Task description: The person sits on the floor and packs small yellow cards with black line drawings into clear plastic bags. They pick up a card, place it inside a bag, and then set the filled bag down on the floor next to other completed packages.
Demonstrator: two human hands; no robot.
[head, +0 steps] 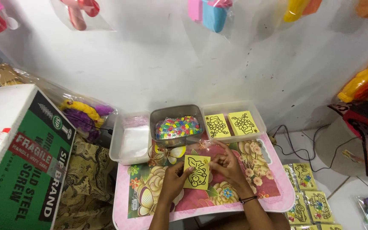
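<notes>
On the counter [273, 194], over its floral top, you hold a yellow card [196, 171] with a black line drawing. Your left hand [174, 181] pinches the card's left edge, fingers closed on it. Your right hand [228, 167] sits at the card's right edge, fingers curled in and touching it; a dark band circles that wrist.

Behind the card, against the wall, three containers stand in a row. A clear tub [122, 155] on the left holds clear bags. A metal tin [158, 114] in the middle holds small coloured pieces. A clear tray [260, 115] on the right holds two more yellow cards side by side. A small clear wrapper lies just left of the card, near the tin.

On the floor to your right lie bagged cards [305, 176]. A green and white box [26, 162] stands well to your left.
</notes>
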